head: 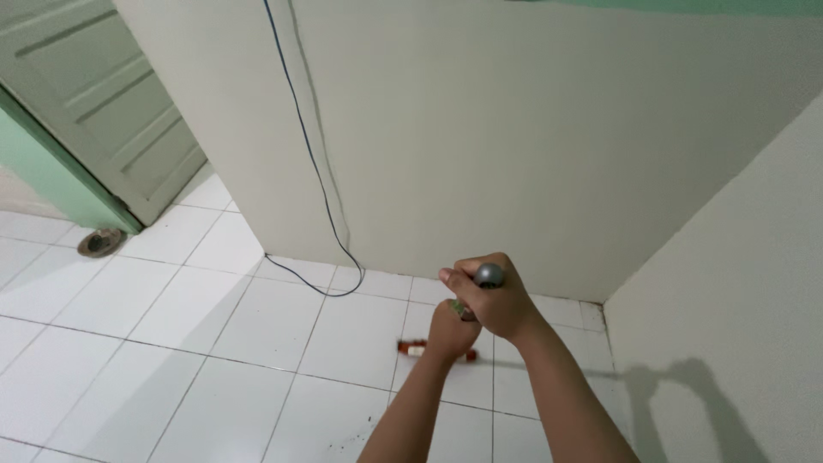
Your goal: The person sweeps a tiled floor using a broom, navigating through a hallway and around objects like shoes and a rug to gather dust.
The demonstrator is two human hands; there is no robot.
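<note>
Two hands grip one long handle, stacked one over the other. The right hand (495,302) sits on top, its fingers curled tight around the handle's upper end, where a rounded grey cap (489,275) shows above the thumb and forefinger. The left hand (452,330) is just below and slightly nearer the floor, also wrapped in a fist around the shaft; only a small piece of the handle (461,309), with a greenish patch, shows between the two fists. Both hands touch it, and both forearms rise from the bottom edge of the view.

Beneath the left hand, down on the white tiled floor (214,343), lies a red and white head piece (414,347), partly hidden behind that hand; whether it joins the handle cannot be told for certain. A thin straight shadow runs from it to the right across the tiles.

Beyond the hands stands a cream wall (514,129), meeting a second wall (737,283) to their right in a corner; the shadow of the arms falls on that right wall. Left of the hands a thin blue cable (310,163) hangs down the wall and loops onto the floor. Farther left are a round floor drain (100,243) and a pale panelled door (103,94) with a green frame.
</note>
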